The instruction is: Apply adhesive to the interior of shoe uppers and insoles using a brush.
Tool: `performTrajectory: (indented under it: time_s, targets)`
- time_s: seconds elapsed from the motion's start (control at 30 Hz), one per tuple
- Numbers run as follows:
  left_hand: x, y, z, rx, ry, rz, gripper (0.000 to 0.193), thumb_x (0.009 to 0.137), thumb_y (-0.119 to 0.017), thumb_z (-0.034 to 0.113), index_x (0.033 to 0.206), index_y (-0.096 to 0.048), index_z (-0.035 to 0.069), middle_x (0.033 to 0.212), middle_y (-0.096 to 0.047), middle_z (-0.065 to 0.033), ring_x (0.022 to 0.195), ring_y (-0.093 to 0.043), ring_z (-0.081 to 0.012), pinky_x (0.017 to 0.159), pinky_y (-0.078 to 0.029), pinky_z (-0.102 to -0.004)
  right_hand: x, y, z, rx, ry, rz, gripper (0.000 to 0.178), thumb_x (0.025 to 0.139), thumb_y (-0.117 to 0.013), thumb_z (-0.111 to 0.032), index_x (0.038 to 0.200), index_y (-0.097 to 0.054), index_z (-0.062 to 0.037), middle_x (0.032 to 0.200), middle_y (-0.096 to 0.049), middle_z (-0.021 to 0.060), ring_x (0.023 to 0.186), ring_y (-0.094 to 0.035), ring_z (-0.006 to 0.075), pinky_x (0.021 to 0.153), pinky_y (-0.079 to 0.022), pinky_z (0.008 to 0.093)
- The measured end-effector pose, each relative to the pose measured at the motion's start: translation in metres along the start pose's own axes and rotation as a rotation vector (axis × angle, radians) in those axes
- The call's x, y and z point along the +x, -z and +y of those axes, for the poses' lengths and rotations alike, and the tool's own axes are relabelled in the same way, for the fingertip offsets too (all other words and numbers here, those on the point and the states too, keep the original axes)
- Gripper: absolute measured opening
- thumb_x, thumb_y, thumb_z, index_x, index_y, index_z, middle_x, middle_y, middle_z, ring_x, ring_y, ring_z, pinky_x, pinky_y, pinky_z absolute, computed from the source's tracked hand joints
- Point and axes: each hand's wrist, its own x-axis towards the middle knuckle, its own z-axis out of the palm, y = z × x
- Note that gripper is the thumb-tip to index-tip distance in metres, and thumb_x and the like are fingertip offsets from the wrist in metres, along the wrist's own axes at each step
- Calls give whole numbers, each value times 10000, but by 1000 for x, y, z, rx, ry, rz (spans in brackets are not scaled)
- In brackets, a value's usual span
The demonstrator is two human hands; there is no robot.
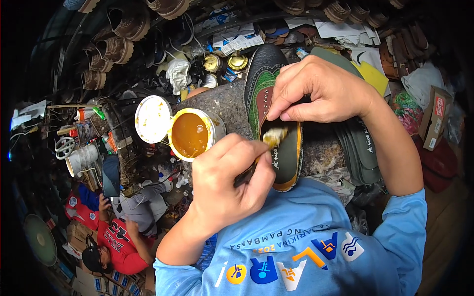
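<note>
My left hand (232,175) is closed round the dark handle of a brush (274,137), its bristles coated yellowish over the opening of a shoe (256,93). The shoe is a black, green and brown lace-up with perforated trim, toe pointing away from me. With fingers and thumb pinched, my right hand (318,91) grips the edge of the shoe's opening. A dark green lining with white script (282,160) shows inside the heel. Left of the shoe stands an open tub (190,135) of amber glue-like liquid, its smeared white lid (153,118) folded back.
A stack of dark green insoles (363,153) lies to the right, near a cardboard box (437,118). Small round tins (237,62) stand behind the tub. Brown shoes (128,22) line the back left. A person in red (121,244) sits at the lower left.
</note>
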Motion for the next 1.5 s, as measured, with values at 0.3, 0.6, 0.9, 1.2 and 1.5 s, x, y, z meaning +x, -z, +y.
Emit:
performTrajectory:
  time_s: [0.3, 0.6, 0.9, 1.2, 1.5]
  targets:
    - [-3, -1, 18, 146, -46, -37, 137, 757, -698, -80, 878, -731, -23, 684, -633, -115, 546, -627, -242, 521, -482, -332, 2, -1, -3, -9, -75, 15, 195, 816, -767, -48, 1004, -816, -35, 932, -775, 118, 881, -730, 272, 811, -568, 372]
    - [-4, -10, 23, 347, -157, -31, 160, 766, -747, -79, 923, -732, -54, 703, -660, -140, 538, -627, -244, 525, -497, -333, 9, -4, -3, -38, -79, -36, 216, 806, -724, -76, 996, -798, -3, 939, -765, 154, 884, -734, 321, 791, -571, 396]
    - [-5, -17, 24, 432, -153, -31, 129, 776, -746, -76, 901, -721, -59, 632, -594, -112, 488, -572, -230, 494, -472, -341, 8, -5, -2, -18, -69, -21, 221, 806, -720, -84, 998, -802, -12, 929, -763, 157, 878, -736, 321, 794, -575, 394]
    - [-10, -11, 31, 302, -103, -69, 116, 801, -761, -45, 909, -722, -42, 652, -601, -105, 500, -592, -235, 495, -483, -344, 6, -6, -2, -49, -52, -13, 258, 764, -693, -83, 986, -803, -13, 915, -761, 148, 877, -729, 324, 789, -576, 403]
    - [-2, -15, 24, 223, -40, -79, 57, 840, -747, -47, 868, -705, -20, 684, -648, -131, 541, -642, -249, 522, -500, -336, 6, 1, -3, -48, -55, -38, 258, 729, -700, -82, 951, -806, -4, 911, -765, 140, 886, -718, 320, 828, -567, 404]
